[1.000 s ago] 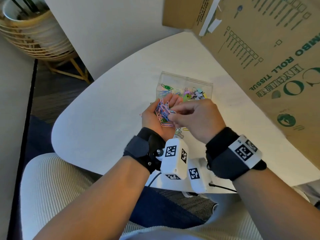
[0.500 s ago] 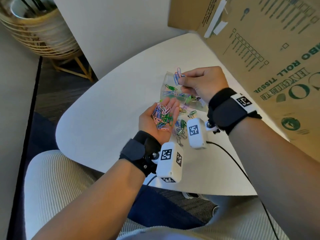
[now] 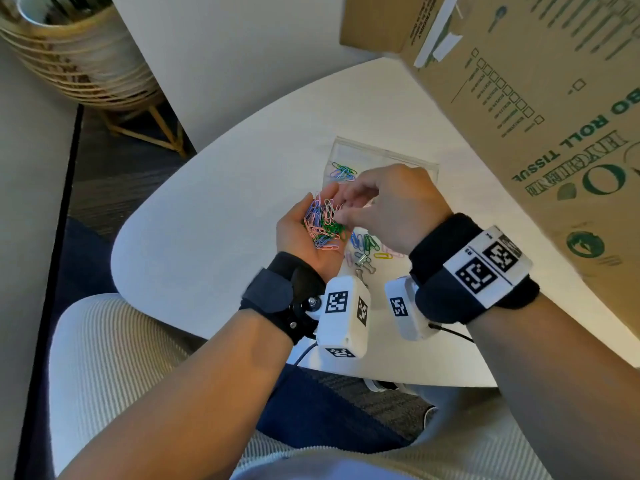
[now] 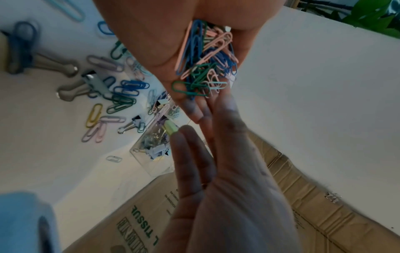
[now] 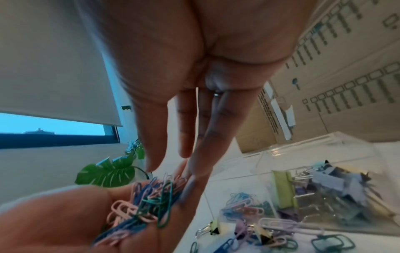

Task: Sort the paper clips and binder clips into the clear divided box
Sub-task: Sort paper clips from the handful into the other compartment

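Note:
My left hand (image 3: 298, 237) is palm up above the white table, cupping a heap of coloured paper clips (image 3: 322, 223) (image 4: 205, 68) (image 5: 147, 205). My right hand (image 3: 346, 206) hovers over that heap with its fingers (image 5: 194, 154) extended, and the tips touch the clips; nothing shows pinched between them. Just beyond the hands stands the clear divided box (image 3: 384, 157). One compartment holds paper clips (image 3: 343, 171) (image 5: 244, 205), another holds binder clips (image 5: 324, 188). Loose paper clips (image 3: 367, 244) (image 4: 123, 95) and binder clips (image 3: 363, 263) (image 4: 71, 68) lie on the table under my hands.
A big cardboard carton (image 3: 536, 116) leans over the table's right side, close behind the clear box. The table (image 3: 225, 202) curves away to the left. A wicker plant stand (image 3: 76, 64) is on the floor at far left.
Half a second ago my right hand held a few clips above the clear box. It has let them go and come back to the heap in my left palm.

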### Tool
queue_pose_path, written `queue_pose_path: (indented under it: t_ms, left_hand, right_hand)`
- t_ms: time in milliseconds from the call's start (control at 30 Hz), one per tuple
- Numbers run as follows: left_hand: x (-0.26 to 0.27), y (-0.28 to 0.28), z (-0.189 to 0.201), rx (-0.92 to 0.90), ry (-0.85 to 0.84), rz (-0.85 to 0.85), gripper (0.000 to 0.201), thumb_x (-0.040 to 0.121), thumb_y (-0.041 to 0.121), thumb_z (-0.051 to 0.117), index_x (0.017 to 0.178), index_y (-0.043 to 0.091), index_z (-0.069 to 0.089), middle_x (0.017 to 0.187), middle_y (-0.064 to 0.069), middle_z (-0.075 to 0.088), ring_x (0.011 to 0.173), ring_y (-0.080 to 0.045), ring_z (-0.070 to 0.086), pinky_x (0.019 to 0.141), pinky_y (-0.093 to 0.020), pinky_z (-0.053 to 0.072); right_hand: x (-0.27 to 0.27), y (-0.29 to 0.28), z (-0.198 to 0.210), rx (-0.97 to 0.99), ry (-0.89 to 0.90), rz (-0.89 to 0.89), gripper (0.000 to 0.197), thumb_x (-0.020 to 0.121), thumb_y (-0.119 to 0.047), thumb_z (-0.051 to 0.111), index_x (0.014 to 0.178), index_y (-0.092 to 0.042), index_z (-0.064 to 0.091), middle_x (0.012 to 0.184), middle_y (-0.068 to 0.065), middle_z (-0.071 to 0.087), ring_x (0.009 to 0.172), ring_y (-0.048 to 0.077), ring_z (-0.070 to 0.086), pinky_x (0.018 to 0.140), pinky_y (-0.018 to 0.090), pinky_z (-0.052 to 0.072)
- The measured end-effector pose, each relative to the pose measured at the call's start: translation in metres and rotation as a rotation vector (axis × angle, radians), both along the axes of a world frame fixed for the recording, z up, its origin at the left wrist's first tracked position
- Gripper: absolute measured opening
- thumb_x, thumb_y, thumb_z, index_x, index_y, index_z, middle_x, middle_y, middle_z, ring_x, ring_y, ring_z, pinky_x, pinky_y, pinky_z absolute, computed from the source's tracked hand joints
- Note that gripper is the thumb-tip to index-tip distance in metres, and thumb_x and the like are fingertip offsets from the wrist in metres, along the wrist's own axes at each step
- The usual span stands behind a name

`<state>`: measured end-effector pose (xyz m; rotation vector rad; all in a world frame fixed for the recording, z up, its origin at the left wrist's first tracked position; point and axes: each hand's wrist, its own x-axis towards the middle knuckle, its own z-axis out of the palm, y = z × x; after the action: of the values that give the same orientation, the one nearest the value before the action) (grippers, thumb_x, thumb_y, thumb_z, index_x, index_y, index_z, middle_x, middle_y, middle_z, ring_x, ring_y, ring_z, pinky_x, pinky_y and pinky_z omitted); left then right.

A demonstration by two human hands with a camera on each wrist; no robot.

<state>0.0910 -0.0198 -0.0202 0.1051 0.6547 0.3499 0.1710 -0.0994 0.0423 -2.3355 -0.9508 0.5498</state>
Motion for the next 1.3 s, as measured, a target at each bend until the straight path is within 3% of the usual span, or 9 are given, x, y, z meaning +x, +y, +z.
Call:
queue_pose_path:
  t_ms: [100, 200, 267, 400, 500, 667, 867, 1167, 1300]
  left_hand:
    - [-0.002, -0.004, 0.001, -0.009, -0.022, -0.042, 0.042, 0.097, 0.028, 0.033, 0.109, -0.001, 0.061, 0.092, -0.018, 0.068, 0.081, -0.03, 0.069, 0.074, -0.036, 0.058]
    - [-0.002, -0.004, -0.003, 0.002, 0.01, -0.09, 0.048, 0.094, 0.03, 0.04, 0.13, -0.001, 0.052, 0.122, -0.018, 0.058, 0.115, -0.031, 0.056, 0.106, -0.04, 0.039]
    - [-0.001, -0.005, -0.004, 0.008, 0.006, -0.099, 0.05, 0.092, 0.03, 0.041, 0.131, 0.0, 0.052, 0.133, -0.018, 0.052, 0.127, -0.031, 0.047, 0.112, -0.041, 0.031]
    - [0.005, -0.003, -0.001, 0.029, 0.006, -0.062, 0.04, 0.097, 0.029, 0.036, 0.103, 0.001, 0.064, 0.101, -0.018, 0.065, 0.091, -0.03, 0.065, 0.085, -0.039, 0.05]
    - [0.008, 0.0, 0.002, 0.053, 0.015, -0.035, 0.039, 0.097, 0.026, 0.036, 0.104, -0.002, 0.063, 0.108, -0.021, 0.063, 0.101, -0.032, 0.061, 0.09, -0.041, 0.048]
    - [0.007, 0.006, -0.002, 0.053, 0.027, -0.04, 0.038, 0.098, 0.025, 0.036, 0.099, 0.0, 0.064, 0.093, -0.017, 0.07, 0.088, -0.027, 0.066, 0.083, -0.034, 0.048]
    - [-0.001, 0.009, -0.004, 0.016, 0.05, 0.003, 0.038, 0.099, 0.021, 0.035, 0.098, -0.005, 0.062, 0.087, -0.024, 0.071, 0.102, -0.03, 0.061, 0.092, -0.043, 0.047]
    - [-0.005, 0.017, -0.006, 0.035, 0.057, 0.032, 0.037, 0.099, 0.022, 0.036, 0.1, -0.004, 0.062, 0.087, -0.022, 0.072, 0.09, -0.033, 0.066, 0.083, -0.041, 0.051]
    - [-0.003, 0.018, -0.009, 0.027, 0.024, 0.048, 0.036, 0.098, 0.022, 0.037, 0.1, -0.003, 0.063, 0.088, -0.02, 0.072, 0.086, -0.032, 0.068, 0.08, -0.041, 0.053]
  right_hand:
    - [-0.009, -0.001, 0.0, -0.052, -0.022, 0.046, 0.026, 0.069, -0.03, 0.082, 0.091, -0.022, 0.071, 0.071, -0.015, 0.062, 0.08, 0.01, 0.063, 0.077, 0.023, 0.048]
    - [-0.018, -0.001, -0.003, -0.103, -0.107, 0.131, 0.038, 0.076, -0.029, 0.077, 0.111, -0.023, 0.068, 0.083, -0.012, 0.059, 0.089, 0.014, 0.062, 0.085, 0.027, 0.047]
    - [-0.02, 0.0, -0.005, -0.119, -0.176, 0.153, 0.032, 0.081, -0.027, 0.072, 0.112, -0.021, 0.069, 0.094, -0.008, 0.066, 0.095, 0.014, 0.062, 0.089, 0.027, 0.045]
    - [-0.017, -0.002, -0.011, -0.019, -0.136, 0.039, 0.015, 0.083, -0.019, 0.069, 0.096, -0.021, 0.075, 0.089, -0.004, 0.073, 0.086, 0.012, 0.065, 0.088, 0.027, 0.049]
    - [-0.01, -0.005, -0.013, 0.111, 0.016, -0.098, 0.008, 0.078, -0.012, 0.074, 0.083, -0.018, 0.077, 0.068, -0.013, 0.068, 0.061, -0.005, 0.06, 0.07, 0.009, 0.049]
    - [0.003, -0.007, -0.004, 0.381, 0.42, -0.286, 0.012, 0.076, -0.002, 0.077, 0.076, -0.014, 0.075, 0.065, 0.001, 0.072, 0.058, 0.01, 0.065, 0.062, 0.025, 0.057]
    - [0.042, 0.01, -0.001, 0.397, 0.163, -0.351, 0.009, 0.073, -0.012, 0.078, 0.072, -0.02, 0.075, 0.066, 0.002, 0.072, 0.058, 0.022, 0.067, 0.072, 0.041, 0.061]
    - [0.045, 0.023, -0.012, 0.022, -0.104, -0.148, 0.022, 0.087, -0.022, 0.065, 0.107, -0.02, 0.073, 0.108, -0.002, 0.072, 0.101, 0.013, 0.064, 0.095, 0.02, 0.045]
    - [0.019, 0.016, 0.0, 0.134, -0.112, -0.095, 0.015, 0.087, -0.019, 0.064, 0.096, -0.019, 0.075, 0.087, -0.008, 0.072, 0.085, 0.009, 0.065, 0.087, 0.022, 0.05]
